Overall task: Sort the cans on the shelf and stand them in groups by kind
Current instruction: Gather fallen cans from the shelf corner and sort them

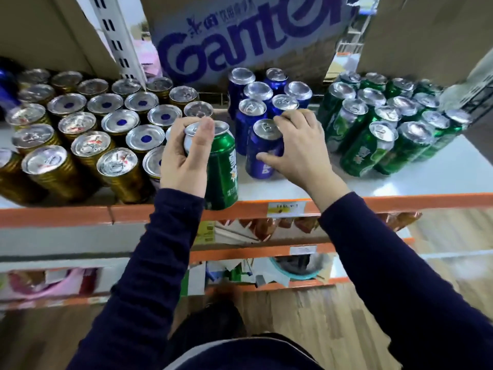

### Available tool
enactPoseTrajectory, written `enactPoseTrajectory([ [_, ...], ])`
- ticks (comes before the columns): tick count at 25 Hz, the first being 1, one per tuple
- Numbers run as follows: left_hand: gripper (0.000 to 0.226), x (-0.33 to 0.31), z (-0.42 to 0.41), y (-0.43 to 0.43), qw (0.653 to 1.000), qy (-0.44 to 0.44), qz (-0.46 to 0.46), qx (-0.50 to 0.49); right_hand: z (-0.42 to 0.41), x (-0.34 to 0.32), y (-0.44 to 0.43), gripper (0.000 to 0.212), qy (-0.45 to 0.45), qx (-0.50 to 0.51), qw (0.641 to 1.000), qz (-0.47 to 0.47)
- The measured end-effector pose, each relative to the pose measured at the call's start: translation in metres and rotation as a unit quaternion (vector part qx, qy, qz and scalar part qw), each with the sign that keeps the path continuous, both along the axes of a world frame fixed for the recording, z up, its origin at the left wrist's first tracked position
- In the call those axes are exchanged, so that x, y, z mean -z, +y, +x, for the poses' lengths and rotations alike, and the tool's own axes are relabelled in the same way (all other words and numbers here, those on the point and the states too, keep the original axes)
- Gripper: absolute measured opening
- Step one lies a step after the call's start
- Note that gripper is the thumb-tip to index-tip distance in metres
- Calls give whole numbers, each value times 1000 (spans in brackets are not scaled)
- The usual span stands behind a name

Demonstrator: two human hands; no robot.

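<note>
My left hand [184, 156] holds a green can [222, 166] by its upper part, thumb on the near side and fingers curled over the rim. The can is upright at the front of the shelf [400, 180], between the gold cans [80, 134] and the blue ones. Its base shows in front of the orange edge [80, 213], and I cannot tell whether it stands on the board or hangs clear of it.

My right hand [298, 145] grips a blue can [262, 153], fingers bent over the top and thumb pressed against the side lower down. This can stands at the front of the blue cans [256, 94], touching the ones behind it, and just beside the green can in my left hand.

The gold cans fill the left part of the shelf in close rows. Some show a blue dot on the upper end, others a pull tab. The green cans [386, 124] stand packed together on the right, apart from the blue ones.

Behind the blue cans sits a box [240, 36] with large blue lettering. A price label [286, 208] is fixed on the orange edge below my right wrist. Both my sleeves are dark.
</note>
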State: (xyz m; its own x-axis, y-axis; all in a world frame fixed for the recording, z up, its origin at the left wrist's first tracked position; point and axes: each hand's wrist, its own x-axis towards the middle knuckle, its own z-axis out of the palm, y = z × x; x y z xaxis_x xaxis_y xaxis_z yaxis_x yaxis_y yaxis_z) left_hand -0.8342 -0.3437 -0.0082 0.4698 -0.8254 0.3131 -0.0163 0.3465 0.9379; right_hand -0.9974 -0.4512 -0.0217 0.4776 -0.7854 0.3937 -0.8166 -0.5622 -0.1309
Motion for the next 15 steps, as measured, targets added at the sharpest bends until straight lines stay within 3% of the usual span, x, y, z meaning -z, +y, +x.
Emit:
enactPoseTrajectory([
  [4, 21, -4, -13, -4, 1000, -1, -12, -5, -9, 4, -7, 75, -19, -47, 999, 13],
  [8, 31, -15, -25, -27, 999, -10, -17, 30, -37, 3, -6, 44, -142, -59, 988, -19],
  [10, 38, -21, -37, -40, 998, -29, -34, 50, -60, 5, -3, 29, -189, -35, 980, -54],
  [15, 23, -33, -87, -72, 985, -91, -52, 137, -133, 21, 0, 16, -235, 34, 970, -48],
])
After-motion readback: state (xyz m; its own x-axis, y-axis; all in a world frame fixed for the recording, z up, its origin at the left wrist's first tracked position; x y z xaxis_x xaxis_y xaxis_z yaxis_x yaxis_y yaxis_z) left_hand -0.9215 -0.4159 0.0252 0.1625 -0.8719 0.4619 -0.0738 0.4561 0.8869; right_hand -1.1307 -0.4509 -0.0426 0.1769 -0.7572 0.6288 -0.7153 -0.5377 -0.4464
